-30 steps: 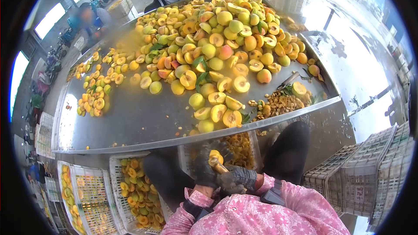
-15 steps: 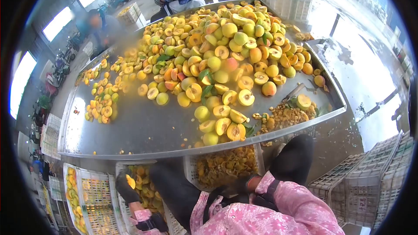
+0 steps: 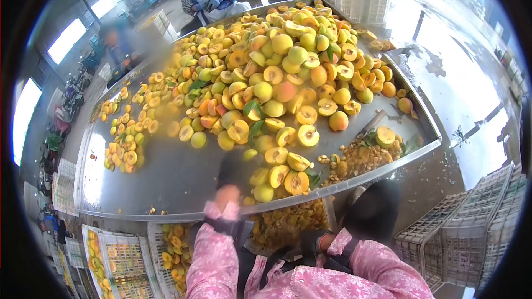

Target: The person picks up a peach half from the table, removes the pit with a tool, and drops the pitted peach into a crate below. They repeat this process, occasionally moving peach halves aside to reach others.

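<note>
My left hand [image 3: 234, 167], in a dark glove and smeared by motion, reaches over the front edge of the metal table [image 3: 183, 182]. It is at the near left side of a cluster of yellow peaches [image 3: 271, 174], some whole and some cut in half; its fingers cannot be made out. My right hand [image 3: 313, 241], also dark-gloved, is low in front of my body, by a crate of peach scraps [image 3: 291, 222]. Its fingers look curled, and whatever may be inside them is hidden. The big peach pile [image 3: 277, 61] spreads across the table beyond both hands.
Pits and scraps [image 3: 363, 160] lie at the table's right corner near a tool handle [image 3: 372, 123]. Crates with peach halves [image 3: 176, 249] stand at lower left, stacked crates [image 3: 443, 238] at lower right. A gloved co-worker [image 3: 209, 0] sits across the table, another person [image 3: 119, 50] at left.
My left hand has moved from the lower-left crate, where it held a peach piece, up and right to the table's peaches. My right hand stays low near the scrap crate.
</note>
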The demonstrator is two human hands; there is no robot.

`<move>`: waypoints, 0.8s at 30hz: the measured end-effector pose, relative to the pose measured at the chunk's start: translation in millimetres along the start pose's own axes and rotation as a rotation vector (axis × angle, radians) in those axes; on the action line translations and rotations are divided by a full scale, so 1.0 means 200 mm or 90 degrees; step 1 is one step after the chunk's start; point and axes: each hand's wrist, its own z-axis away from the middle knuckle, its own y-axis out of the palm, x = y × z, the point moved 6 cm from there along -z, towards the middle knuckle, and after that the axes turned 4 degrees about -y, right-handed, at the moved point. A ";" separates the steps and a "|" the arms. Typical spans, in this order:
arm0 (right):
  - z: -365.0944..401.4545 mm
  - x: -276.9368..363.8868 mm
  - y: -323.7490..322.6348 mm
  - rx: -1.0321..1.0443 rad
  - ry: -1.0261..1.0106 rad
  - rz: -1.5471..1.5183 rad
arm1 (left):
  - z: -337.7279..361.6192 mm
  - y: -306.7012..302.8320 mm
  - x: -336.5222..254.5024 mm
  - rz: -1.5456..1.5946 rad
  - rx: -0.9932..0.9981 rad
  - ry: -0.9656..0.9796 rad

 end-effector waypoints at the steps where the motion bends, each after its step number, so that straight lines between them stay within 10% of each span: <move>1: -0.03 -0.07 0.06 -0.008 0.021 -0.007 | -0.04 0.05 -0.06 -0.029 0.040 -0.027; 7: -0.13 -0.16 0.16 -0.017 0.012 -0.022 | -0.15 0.21 0.20 0.040 0.111 0.038; 10: -0.17 -0.18 0.17 -0.057 -0.005 -0.080 | -0.04 0.20 0.27 0.845 0.268 -0.144; 16: 0.02 0.03 -0.09 -0.138 0.005 -0.110 | 0.22 0.00 0.11 0.497 0.204 0.093; 18: 0.14 0.14 -0.23 -0.113 0.031 -0.133 | 0.28 0.12 0.16 1.287 0.347 -0.275; 24: 0.28 0.20 -0.32 -0.358 -0.135 -0.488 | 0.43 0.17 -0.02 1.303 0.323 -0.361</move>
